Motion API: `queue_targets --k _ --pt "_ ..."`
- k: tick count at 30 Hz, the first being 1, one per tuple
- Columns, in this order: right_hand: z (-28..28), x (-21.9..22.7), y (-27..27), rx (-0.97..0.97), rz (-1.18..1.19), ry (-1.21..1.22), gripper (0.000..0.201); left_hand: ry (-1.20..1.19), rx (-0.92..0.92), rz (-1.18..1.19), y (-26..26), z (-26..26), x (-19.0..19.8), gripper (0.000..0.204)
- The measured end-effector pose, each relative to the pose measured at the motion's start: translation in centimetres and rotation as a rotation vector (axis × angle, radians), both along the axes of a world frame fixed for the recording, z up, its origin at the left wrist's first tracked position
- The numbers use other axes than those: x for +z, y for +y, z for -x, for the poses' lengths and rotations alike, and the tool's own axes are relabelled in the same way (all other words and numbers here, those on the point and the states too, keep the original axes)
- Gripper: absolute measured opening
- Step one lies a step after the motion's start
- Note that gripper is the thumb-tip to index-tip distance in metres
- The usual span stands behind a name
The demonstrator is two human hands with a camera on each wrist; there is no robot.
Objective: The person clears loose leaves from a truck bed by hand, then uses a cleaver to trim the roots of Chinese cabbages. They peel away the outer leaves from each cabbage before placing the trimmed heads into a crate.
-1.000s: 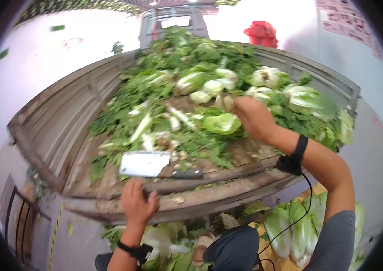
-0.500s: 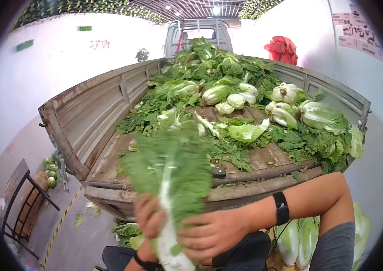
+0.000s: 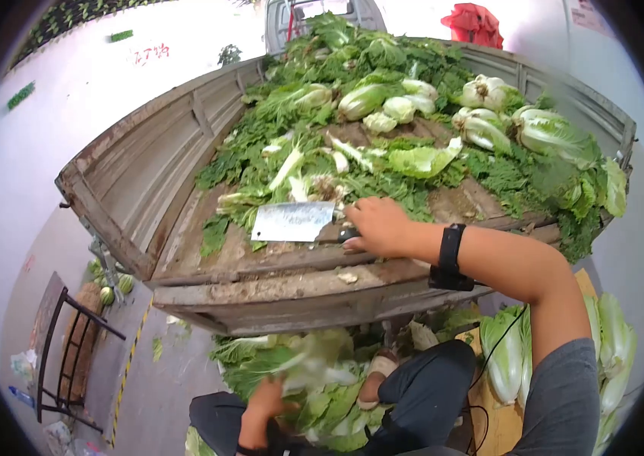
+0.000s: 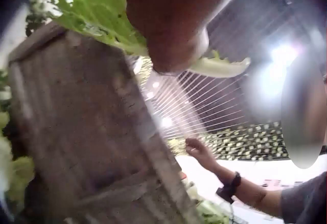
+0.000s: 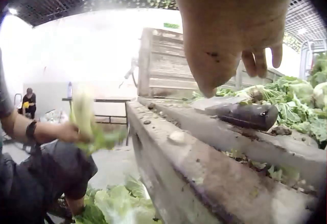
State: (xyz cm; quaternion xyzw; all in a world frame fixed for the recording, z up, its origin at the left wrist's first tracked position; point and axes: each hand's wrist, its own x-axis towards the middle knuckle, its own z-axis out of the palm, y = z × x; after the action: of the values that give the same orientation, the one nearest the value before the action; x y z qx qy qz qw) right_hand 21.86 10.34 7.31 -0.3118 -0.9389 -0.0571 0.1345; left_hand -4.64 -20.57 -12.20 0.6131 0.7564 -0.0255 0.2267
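Note:
A cleaver (image 3: 292, 222) lies flat near the rear edge of the truck bed, its blade to the left. My right hand (image 3: 381, 226) reaches over the end of its dark handle (image 5: 248, 115); in the right wrist view the fingers hang loosely above the handle, with a gap. Low by my knees, my left hand (image 3: 265, 403) holds a Chinese cabbage leaf (image 4: 97, 14). Its green, holed blade sticks out on one side of the hand and its pale stalk on the other in the left wrist view. Motion blurs the leaf in the right wrist view.
The truck bed (image 3: 185, 258) carries loose greens and several cabbage heads (image 3: 554, 137), mostly at the back and right. Discarded leaves (image 3: 341, 410) pile around my feet. More whole cabbages (image 3: 504, 353) stand at my right. A black metal frame (image 3: 71, 353) is on the floor at left.
Both hands held a leafy cabbage piece together half a second ago. Since then the right hand has moved forward to the cleaver handle, and the left has dropped lower with a leaf.

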Motion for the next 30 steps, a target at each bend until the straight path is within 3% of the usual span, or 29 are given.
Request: queue_targets --k 3,6,10,13,14,16,19,22,25,27,29,30 --pt "0.6 -0.5 0.3 -0.011 0.005 -0.177 0.045 -0.238 -0.16 -0.155 1.3 -1.1 0.2 0.081" --pt "0.7 -1.8 0.9 0.007 0.095 -0.064 0.04 -0.239 -0.178 -0.303 3.6 -1.5 5.4 0.072" --pt "0.2 0.0 0.3 0.051 -0.095 -0.03 0.034 -0.329 -0.122 -0.418 6.6 -1.8 11.2 0.062" --pt "-1.8 2.2 0.6 -0.041 0.0 0.148 0.031 -0.261 -0.199 -0.646 7.8 -1.3 13.6 0.051" --pt "-3.0 2.6 1.2 -0.068 -0.096 0.196 0.031 -0.209 -0.178 -0.738 8.3 -0.7 13.9 0.05" --pt "-6.0 3.6 3.2 -0.179 -0.205 0.28 0.03 -0.113 -0.127 -0.924 9.1 1.3 14.0 0.048" --pt "-11.2 4.2 6.5 -0.403 -0.334 0.403 0.028 -0.166 0.071 -1.03 9.4 3.7 14.4 0.046" --pt "-16.7 3.8 8.3 -0.646 -0.41 0.308 0.028 -0.062 0.105 -1.083 9.1 7.3 14.8 0.043" --pt "-22.1 0.5 10.3 -0.827 -0.343 0.233 0.028 0.014 0.207 -1.1 8.5 10.6 16.3 0.042" --pt "-25.3 -1.8 11.2 -0.906 -0.165 -0.16 0.025 0.196 0.225 -1.314 8.3 12.4 17.1 0.044" --pt "-26.2 -3.5 12.0 -1.086 -0.05 -0.264 0.024 0.328 0.342 -1.33 7.9 13.7 19.3 0.048" --pt "-25.6 -3.3 12.0 -1.048 -0.091 -0.276 0.025 0.373 0.35 -1.343 8.0 14.8 20.0 0.049"
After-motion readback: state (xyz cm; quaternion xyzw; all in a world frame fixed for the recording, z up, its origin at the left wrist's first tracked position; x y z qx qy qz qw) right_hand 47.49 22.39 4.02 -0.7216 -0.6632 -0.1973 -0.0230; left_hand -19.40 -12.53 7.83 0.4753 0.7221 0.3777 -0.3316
